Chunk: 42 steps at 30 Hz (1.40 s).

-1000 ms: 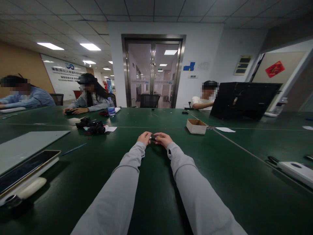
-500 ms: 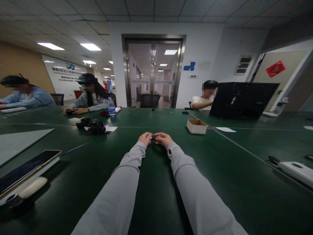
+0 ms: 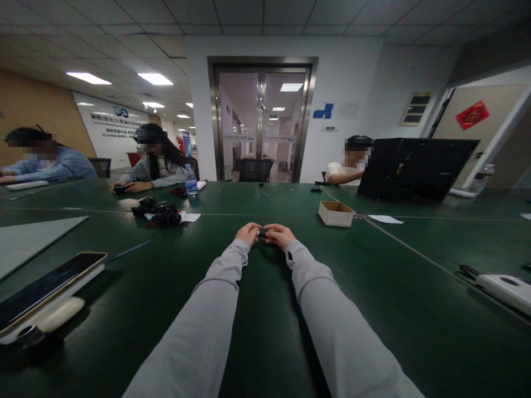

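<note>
Black for most of its visible length, a small object [image 3: 263, 232] is held between the two hands in the head view, over the middle of the green table [image 3: 265, 309]. Its long axis runs crosswise, from the left hand to the right, and looks roughly level. A paler, shiny bit shows at the end pointing to the left hand [image 3: 248, 234]; the opposite end points into the right hand [image 3: 280, 236], where fingers cover it. Both hands pinch the object with thumb and fingertips, one at either end, the hands close together yet apart. Whether it touches the tabletop I cannot tell. Beyond the right hand, to its right, sits an open-topped box [image 3: 335, 214], its long sides turned at a slant. Farther left lie black devices [image 3: 160, 213] in a cluster, and nearer, a thin blue stick [image 3: 129, 251] slants beside a phone [image 3: 53, 284].
</note>
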Each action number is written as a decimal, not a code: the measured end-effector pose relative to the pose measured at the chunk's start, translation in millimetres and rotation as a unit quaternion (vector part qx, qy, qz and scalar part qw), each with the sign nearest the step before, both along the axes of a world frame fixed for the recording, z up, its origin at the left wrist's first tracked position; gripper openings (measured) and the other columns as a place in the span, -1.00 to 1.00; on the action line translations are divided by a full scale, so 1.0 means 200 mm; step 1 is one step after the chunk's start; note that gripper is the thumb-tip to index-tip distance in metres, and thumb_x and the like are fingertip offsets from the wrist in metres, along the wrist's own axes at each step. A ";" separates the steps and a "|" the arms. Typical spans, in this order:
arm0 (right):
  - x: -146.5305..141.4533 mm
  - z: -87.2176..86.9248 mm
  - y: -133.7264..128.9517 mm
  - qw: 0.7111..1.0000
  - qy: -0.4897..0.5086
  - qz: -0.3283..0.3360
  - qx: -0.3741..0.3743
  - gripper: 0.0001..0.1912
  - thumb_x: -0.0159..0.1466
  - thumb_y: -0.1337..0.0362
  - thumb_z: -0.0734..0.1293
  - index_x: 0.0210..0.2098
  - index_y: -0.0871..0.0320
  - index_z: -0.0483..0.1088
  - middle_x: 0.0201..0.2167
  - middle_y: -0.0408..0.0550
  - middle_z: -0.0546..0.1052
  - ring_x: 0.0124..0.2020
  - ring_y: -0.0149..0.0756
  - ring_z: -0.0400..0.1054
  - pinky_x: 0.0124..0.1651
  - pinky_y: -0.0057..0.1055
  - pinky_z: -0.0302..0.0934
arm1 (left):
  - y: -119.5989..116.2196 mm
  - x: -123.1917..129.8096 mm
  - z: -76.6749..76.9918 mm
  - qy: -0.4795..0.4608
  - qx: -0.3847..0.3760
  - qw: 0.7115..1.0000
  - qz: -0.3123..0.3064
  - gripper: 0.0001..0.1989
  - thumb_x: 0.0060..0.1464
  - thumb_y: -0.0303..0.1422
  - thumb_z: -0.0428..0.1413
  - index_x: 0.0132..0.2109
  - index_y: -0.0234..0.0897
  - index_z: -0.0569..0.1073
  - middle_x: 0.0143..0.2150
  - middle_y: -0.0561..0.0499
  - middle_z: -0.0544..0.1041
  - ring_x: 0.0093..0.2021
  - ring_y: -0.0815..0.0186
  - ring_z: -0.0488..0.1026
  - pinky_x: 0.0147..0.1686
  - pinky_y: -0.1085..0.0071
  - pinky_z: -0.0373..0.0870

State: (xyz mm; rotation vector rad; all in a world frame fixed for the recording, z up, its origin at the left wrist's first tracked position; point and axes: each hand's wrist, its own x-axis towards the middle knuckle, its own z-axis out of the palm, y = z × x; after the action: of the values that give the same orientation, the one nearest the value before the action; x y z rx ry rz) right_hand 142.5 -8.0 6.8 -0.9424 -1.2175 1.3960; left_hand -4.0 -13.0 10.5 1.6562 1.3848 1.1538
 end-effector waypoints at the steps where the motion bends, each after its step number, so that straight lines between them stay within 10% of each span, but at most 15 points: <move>1: 0.00 0.00 0.00 1.000 0.001 0.000 0.001 -0.78 -0.03 0.60 0.27 -0.41 0.24 0.40 -0.59 -0.12 0.47 -0.56 -0.40 0.40 -0.56 -0.61 0.32 | 0.00 0.00 0.00 0.000 0.004 1.000 -0.001 -0.76 0.00 -0.34 -0.08 -0.24 -0.27 0.43 -0.66 0.12 0.30 -0.65 0.48 0.22 -0.65 0.60 0.15; 42: 0.00 0.01 -0.01 1.000 -0.005 -0.007 -0.002 -0.80 -0.02 0.58 0.28 -0.42 0.24 0.40 -0.57 -0.10 0.47 -0.56 -0.39 0.40 -0.54 -0.59 0.32 | -0.01 0.00 0.00 -0.012 -0.004 1.000 -0.002 -0.77 -0.07 -0.42 -0.03 -0.23 -0.29 0.43 -0.61 0.11 0.32 -0.62 0.48 0.23 -0.63 0.58 0.18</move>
State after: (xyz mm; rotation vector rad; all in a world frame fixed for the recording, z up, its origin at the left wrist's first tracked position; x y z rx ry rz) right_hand 142.2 -9.4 8.6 -0.9598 -1.2154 1.3842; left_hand -3.1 -14.6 11.2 1.6342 1.3687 1.1596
